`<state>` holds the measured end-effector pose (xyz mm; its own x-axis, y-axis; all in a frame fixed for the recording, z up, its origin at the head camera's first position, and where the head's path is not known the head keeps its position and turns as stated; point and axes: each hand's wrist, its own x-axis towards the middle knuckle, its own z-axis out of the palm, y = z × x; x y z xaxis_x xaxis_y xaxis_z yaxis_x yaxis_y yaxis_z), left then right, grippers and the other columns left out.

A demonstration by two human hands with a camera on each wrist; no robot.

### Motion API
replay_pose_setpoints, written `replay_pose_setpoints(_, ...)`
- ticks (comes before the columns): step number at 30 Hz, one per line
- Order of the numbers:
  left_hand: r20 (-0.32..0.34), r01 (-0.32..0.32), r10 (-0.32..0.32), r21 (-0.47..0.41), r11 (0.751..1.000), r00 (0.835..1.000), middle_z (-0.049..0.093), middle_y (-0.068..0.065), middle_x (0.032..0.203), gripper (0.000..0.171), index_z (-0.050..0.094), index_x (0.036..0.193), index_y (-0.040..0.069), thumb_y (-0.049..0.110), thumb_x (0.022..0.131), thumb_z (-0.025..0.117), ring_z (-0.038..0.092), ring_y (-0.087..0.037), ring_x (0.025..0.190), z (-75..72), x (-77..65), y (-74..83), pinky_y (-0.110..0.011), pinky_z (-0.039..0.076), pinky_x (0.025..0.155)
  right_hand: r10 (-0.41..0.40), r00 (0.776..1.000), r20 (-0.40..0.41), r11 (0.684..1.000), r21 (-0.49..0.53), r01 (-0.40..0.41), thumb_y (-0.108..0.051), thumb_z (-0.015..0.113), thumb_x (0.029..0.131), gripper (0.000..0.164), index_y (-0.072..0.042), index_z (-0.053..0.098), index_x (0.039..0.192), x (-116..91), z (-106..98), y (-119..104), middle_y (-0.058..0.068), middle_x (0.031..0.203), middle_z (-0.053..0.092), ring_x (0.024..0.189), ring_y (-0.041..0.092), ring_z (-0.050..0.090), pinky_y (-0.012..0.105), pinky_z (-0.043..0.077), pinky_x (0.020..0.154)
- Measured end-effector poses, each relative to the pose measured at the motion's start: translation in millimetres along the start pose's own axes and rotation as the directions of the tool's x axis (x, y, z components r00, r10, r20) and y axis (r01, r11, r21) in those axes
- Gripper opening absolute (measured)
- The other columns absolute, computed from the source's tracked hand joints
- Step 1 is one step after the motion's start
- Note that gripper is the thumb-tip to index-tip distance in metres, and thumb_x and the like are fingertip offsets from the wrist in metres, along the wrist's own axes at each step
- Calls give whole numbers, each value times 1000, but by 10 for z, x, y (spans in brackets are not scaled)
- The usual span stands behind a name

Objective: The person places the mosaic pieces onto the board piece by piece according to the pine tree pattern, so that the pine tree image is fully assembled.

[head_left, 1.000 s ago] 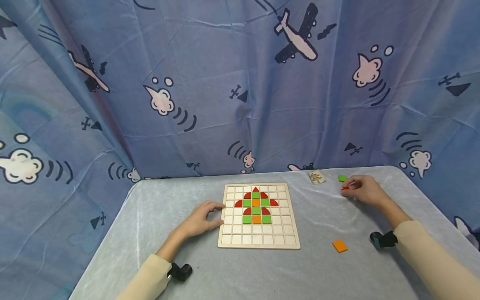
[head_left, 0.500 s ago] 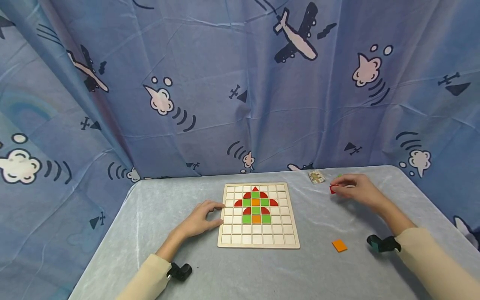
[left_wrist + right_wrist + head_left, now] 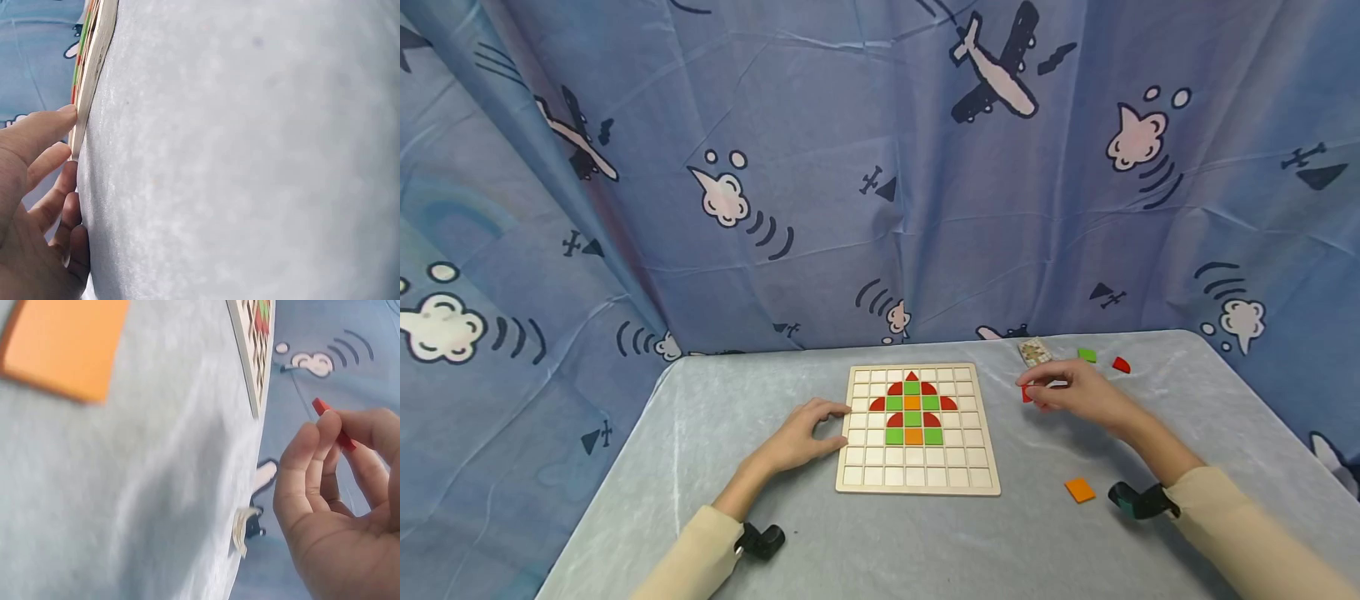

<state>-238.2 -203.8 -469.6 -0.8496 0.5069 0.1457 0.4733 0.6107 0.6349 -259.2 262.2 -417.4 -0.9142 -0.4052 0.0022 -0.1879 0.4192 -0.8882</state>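
My left hand (image 3: 805, 435) rests at the left edge of a square wooden grid board (image 3: 859, 477), its thumb and fingertips touching the rim. Coloured tiles fill several middle cells of that board: green and orange squares, red rounded pieces, and a red triangle at the top. To the right of the board, my right hand (image 3: 1086, 396) pinches a small red tile (image 3: 347, 441) between thumb and fingertips, raised above the table. Seen edge-on in the right wrist view, the tile is thin; its full outline is partly covered by the fingers.
An orange square tile (image 3: 1080, 490) lies at the right front. Farther back are a green tile (image 3: 1087, 355), a red quarter-round tile (image 3: 1122, 365) and a small patterned piece (image 3: 1034, 352). A printed blue curtain (image 3: 820, 208) hangs behind the table.
My right hand has moved left toward the board with the red tile. The green tile and red quarter-round tile behind it have come into sight. My left hand has stayed in place.
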Motion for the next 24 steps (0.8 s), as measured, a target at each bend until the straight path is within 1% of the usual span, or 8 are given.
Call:
replay_pose_setpoints(3,-3,-2,2,4,1000,1000,61,-12,127,45,63,134,5,16,92,77,57,-31,114,0,3,-3,-48,45,98,-4,1000,5,1000,22,4,-9,71,96,31,9,67,120,14,78,-12,18,101,66,84,30,65,42,59,77)
replay_pose_setpoints(6,-8,-8,8,6,1000,1000,61,-12,127,45,63,134,5,15,92,77,57,-31,113,2,6,-7,-49,45,97,-2,1000,7,999,53,2,-10,74,95,32,9,67,120,35,153,-22,18,100,66,88,34,66,43,59,78)
replay_pose_setpoints(9,-5,2,-2,4,1000,1000,61,-11,127,45,63,134,5,15,92,77,57,-31,113,0,7,0,-49,45,98,-7,1000,13,997,72,6,-11,75,94,33,9,67,119,69,231,-31,17,100,67,91,37,67,42,59,79)
replay_pose_setpoints(12,-3,12,-12,4,1000,1000,60,-11,128,46,63,135,6,16,92,77,56,-30,113,-1,6,10,-50,44,98,-38,999,23,997,61,37,-11,75,94,30,8,68,116,114,318,-49,16,98,70,89,39,67,40,59,77)
replay_pose_setpoints(16,-2,14,-14,8,1000,1000,60,-11,127,46,62,135,6,16,92,77,55,-29,113,2,6,10,-50,43,98,-92,995,39,995,44,91,-13,75,94,24,5,70,110,176,445,-82,14,94,72,86,40,65,37,55,70)
replay_pose_setpoints(20,-2,10,-10,9,1000,1000,60,-12,127,46,62,135,6,15,92,77,55,-29,113,4,4,9,-50,43,98,-118,991,62,990,84,113,-11,76,93,19,2,71,105,238,573,-122,18,94,73,84,40,65,36,54,69)
replay_pose_setpoints(24,1,14,-14,8,1000,1000,60,-11,128,47,62,136,6,16,93,76,55,-28,113,5,1,15,-49,43,98,-135,988,77,984,129,125,-7,77,91,17,4,69,101,287,702,-182,19,90,72,80,40,66,36,55,66)
